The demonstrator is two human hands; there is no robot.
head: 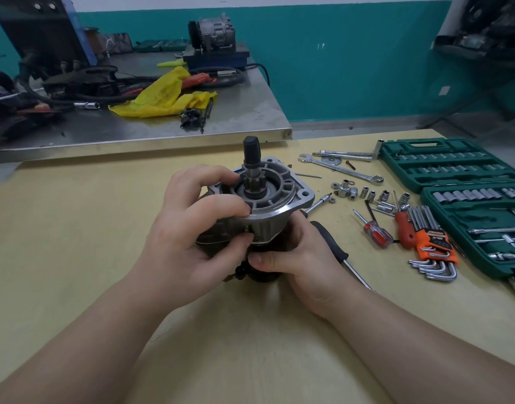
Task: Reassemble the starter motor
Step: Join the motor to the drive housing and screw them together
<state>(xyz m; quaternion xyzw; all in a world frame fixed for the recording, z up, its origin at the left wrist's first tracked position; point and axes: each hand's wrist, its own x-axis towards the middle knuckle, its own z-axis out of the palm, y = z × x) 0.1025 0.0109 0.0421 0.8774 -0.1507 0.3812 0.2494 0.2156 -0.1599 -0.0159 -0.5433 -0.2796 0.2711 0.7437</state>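
left hand and right hand gripping upright motor | green case open, sockets in slots

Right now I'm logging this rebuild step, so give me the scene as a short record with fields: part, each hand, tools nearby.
part: starter motor, upright on the table, pinion shaft on top
left hand: fingers curled round the housing
right hand: grips the lower body
screwdriver: black handle, behind the right hand
loose sockets: right of the motor
wrench: beyond the sockets
hex keys: in an orange holder
socket case: green, open, far right
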